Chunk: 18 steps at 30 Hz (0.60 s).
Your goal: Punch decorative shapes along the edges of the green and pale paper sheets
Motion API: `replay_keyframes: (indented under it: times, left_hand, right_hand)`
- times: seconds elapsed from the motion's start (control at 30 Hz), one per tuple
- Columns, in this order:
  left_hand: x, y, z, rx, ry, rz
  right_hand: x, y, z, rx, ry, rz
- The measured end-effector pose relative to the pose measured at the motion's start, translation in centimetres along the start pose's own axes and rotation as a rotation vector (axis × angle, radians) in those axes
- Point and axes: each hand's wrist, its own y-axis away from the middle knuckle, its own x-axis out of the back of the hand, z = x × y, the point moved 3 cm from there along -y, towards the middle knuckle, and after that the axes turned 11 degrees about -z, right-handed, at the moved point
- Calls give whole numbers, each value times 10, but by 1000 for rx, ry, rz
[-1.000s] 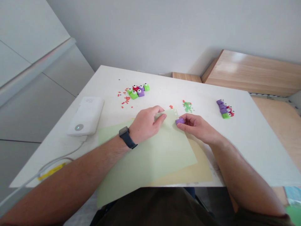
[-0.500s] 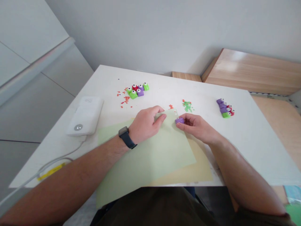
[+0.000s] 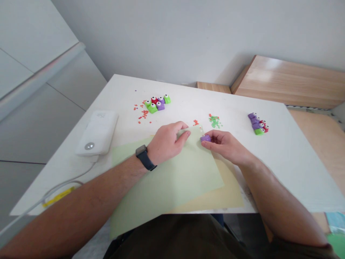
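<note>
My left hand (image 3: 167, 142), with a dark watch on the wrist, pinches the far edge of a pale green sheet of paper (image 3: 185, 172) between thumb and fingers. At that sheet's far right corner, my right hand (image 3: 225, 144) grips a small purple craft punch (image 3: 206, 138) between thumb and fingers. The punch is at the paper's edge; whether the edge lies inside its slot cannot be made out. Small holes show near the corner. A pale yellow sheet (image 3: 215, 201) lies partly under the green one, which overhangs the table's front edge.
Green, red and purple punches (image 3: 152, 108) stand grouped at the back left, with more punches (image 3: 256, 122) at the right. Red paper bits (image 3: 145, 114) and green bits (image 3: 215, 121) are scattered about. A white power bank (image 3: 98, 131) with a cable lies left on the white table (image 3: 285, 165).
</note>
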Motion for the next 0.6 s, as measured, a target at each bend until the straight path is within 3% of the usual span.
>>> replay_keyframes:
  times: [0.6]
  left_hand:
    - [-1,0,-1,-9,-8,13]
  right_hand:
    - [-6,-3,2,35,-100,39]
